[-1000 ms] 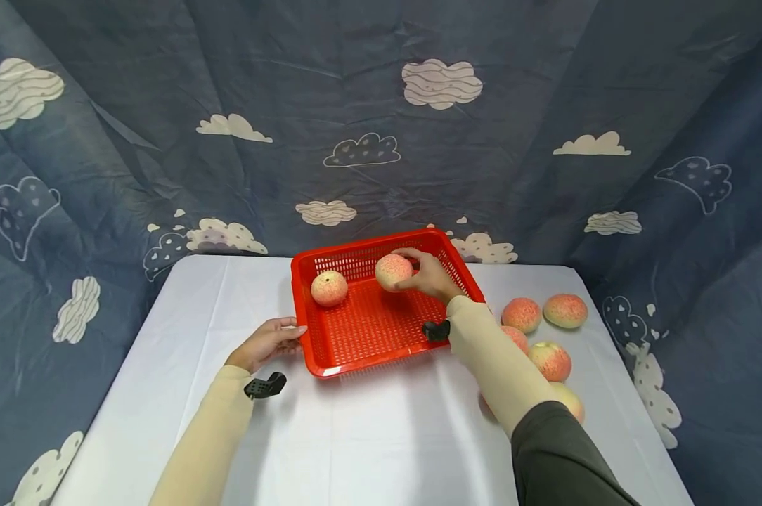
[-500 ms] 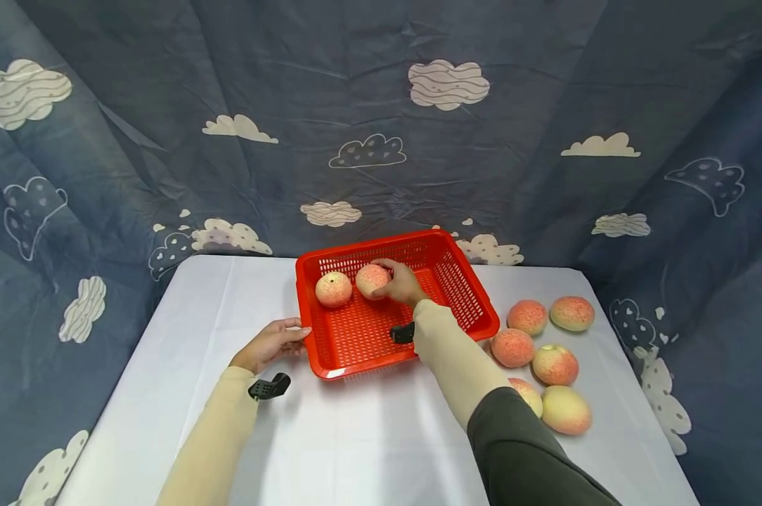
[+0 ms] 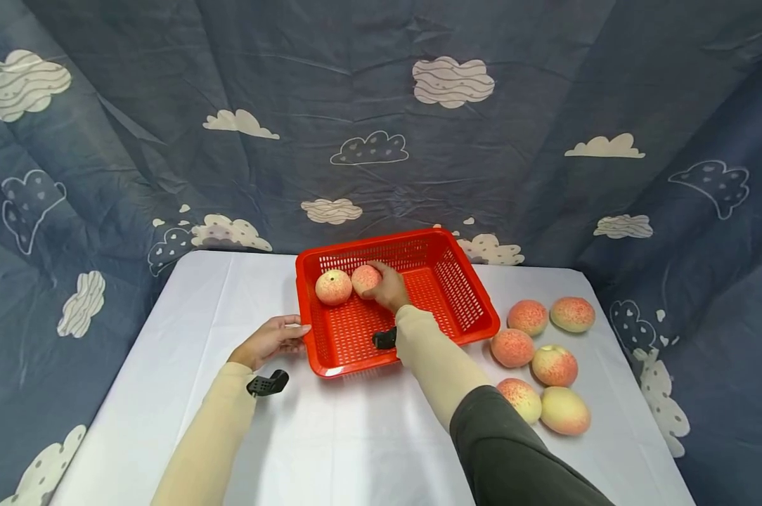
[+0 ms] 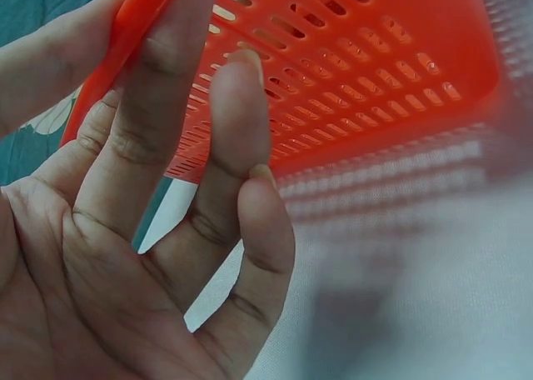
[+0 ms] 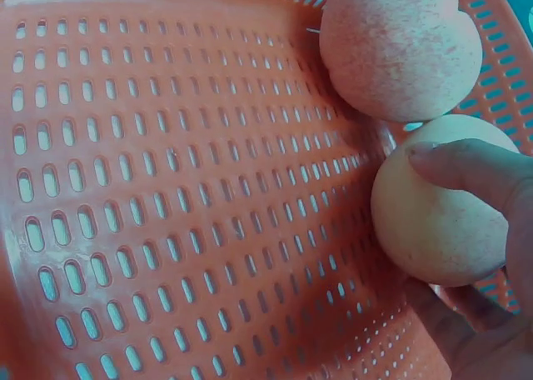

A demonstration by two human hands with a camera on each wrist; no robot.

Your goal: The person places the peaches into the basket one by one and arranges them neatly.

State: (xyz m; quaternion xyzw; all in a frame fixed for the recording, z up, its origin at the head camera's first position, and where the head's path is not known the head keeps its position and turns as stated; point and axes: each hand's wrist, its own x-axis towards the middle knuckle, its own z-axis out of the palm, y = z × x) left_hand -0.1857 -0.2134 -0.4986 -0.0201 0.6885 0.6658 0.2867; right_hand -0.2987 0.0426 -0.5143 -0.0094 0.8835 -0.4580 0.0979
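A red plastic basket (image 3: 356, 357) with slotted walls sits on the white-covered table. My left hand (image 3: 273, 341) pinches its left rim between thumb and fingers; in the left wrist view the ring and little fingers (image 4: 265, 238) lie off the slotted wall (image 4: 333, 72). Inside the basket my right hand (image 3: 390, 288) grips a peach (image 3: 365, 280), thumb on one side and fingers on the other. That peach (image 5: 441, 213) touches or nearly touches another peach (image 5: 400, 47) beside it in the right wrist view, the left one (image 3: 333, 287) in the head view.
Several peaches lie loose on the table to the right of the basket, among them a yellowish one (image 3: 565, 410) and a redder one (image 3: 573, 314). A dark cloth with clouds (image 3: 381, 190) hangs behind the table (image 3: 330, 450).
My right hand has carried its peach leftward and down inside the basket, up to the other peach. The left hand has stayed on the rim.
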